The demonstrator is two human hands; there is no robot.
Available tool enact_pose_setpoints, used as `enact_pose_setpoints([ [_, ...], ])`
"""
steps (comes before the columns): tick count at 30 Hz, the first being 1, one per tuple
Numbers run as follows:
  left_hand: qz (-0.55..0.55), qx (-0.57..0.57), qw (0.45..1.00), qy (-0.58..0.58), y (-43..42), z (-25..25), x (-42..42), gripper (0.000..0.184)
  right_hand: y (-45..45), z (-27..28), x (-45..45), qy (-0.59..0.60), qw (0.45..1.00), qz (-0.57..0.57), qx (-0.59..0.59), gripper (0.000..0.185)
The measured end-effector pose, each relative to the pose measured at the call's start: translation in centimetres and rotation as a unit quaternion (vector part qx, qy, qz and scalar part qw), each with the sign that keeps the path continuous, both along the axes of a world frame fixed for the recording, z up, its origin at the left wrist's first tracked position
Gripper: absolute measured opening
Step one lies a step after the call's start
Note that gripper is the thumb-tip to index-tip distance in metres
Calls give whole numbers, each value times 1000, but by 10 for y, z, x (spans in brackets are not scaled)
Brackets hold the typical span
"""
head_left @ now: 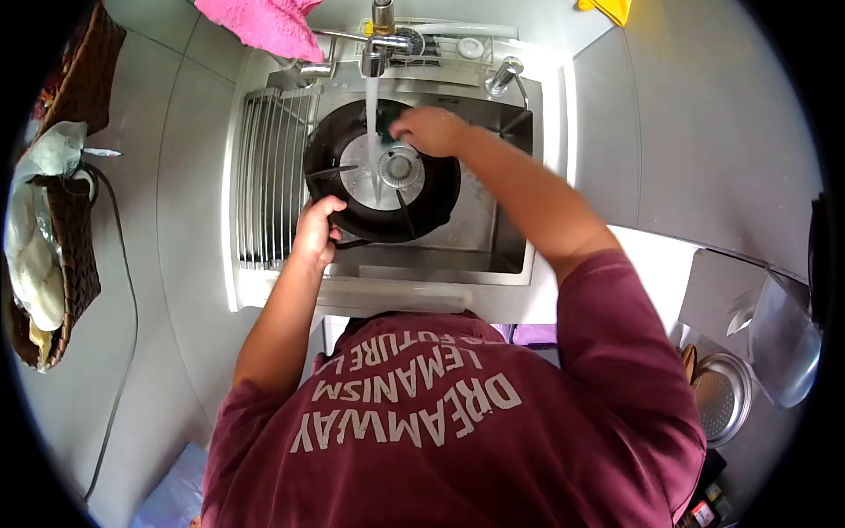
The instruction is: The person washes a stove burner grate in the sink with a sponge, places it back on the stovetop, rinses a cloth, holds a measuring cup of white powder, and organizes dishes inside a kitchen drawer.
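A round black pan-like piece [436, 207] lies in the steel sink [510, 233], with a silvery centre and a ridged metal disc [400, 167]. Water [372, 114] runs from the faucet [376, 55] onto it. My left hand [320, 231] grips its lower left rim, fingers curled round the edge. Over its upper right part is my right hand [429, 130], fingers bent together; something dark green shows beneath them, too hidden to make out.
A slatted drying rack [275, 176] covers the sink's left side. A pink cloth [264, 26] hangs at the upper left. Wicker baskets [79, 255] with bags stand far left beside a cable. A metal strainer [722, 400] is at the lower right.
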State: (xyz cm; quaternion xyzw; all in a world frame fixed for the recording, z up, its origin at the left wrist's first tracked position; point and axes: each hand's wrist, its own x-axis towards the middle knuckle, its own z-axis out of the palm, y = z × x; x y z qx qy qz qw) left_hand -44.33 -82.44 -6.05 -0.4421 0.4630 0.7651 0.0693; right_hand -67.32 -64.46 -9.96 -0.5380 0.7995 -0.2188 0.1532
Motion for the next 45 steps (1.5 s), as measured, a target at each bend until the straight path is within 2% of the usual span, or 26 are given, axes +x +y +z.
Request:
enact_pose_setpoints([
  [1,-3,-52,999,6,5,8,-1,30,6,17,-5,-46,991,75,96,12],
  [3,-18,-118,993,23,15,11,0,29,0,47,-5,-6,975,46,217,17],
  [4,-18,-75,997,20,11,2,1,28,-5,52,-4,12,960,27,277,19],
  [5,-18,-32,999,15,3,-9,4,28,-15,43,-7,59,966,15,249,21],
  [8,2,63,998,13,-3,-6,0,25,-31,24,6,145,987,-74,-18,24],
  [9,4,74,997,10,-7,-4,4,25,-24,14,0,142,988,-32,-42,29],
  [10,6,86,996,8,-11,-2,8,25,-16,22,1,110,993,-12,37,29],
  [12,-4,-19,1000,5,-11,-2,9,29,-3,44,-12,60,978,34,197,29],
  [13,-2,-68,998,17,-4,5,9,30,1,46,-13,53,953,46,294,25],
  [14,-1,-117,993,31,1,11,8,32,2,43,-14,50,961,23,270,24],
  [16,12,-103,994,22,-5,7,6,37,11,16,-10,39,973,-27,225,22],
  [17,16,-95,995,30,-10,3,5,38,13,-1,-10,68,993,-63,70,23],
  [20,25,-110,993,40,-25,3,5,42,11,-11,-1,59,991,-114,-48,22],
  [23,53,-104,986,118,-20,13,1,39,23,11,4,6,994,-107,36,19],
  [25,69,-113,980,147,-17,8,3,37,21,21,21,29,969,-239,-48,22],
  [26,76,-110,984,121,-14,9,3,37,20,25,32,40,948,-304,-89,23],
  [29,108,-86,989,53,-3,12,-6,35,10,8,69,32,963,-247,-105,22],
  [32,101,-161,975,113,1,5,-14,40,2,-2,96,-58,971,-209,-97,15],
  [35,100,-160,976,105,-1,11,-19,42,7,0,90,-191,966,-94,-147,15],
  [38,120,-118,984,60,1,13,-18,41,9,-8,52,7,966,-234,-110,14],
  [39,121,-136,981,62,1,14,-18,40,6,-19,50,-3,963,-243,-121,13],
  [42,107,-156,974,125,-13,12,-14,38,-6,10,82,-126,982,-55,-131,13],
  [43,90,-158,977,107,-18,14,-11,36,-7,5,75,-127,985,-46,-107,15],
  [45,115,-137,981,76,-16,20,-6,36,-14,1,59,-51,979,-168,-100,15],
])
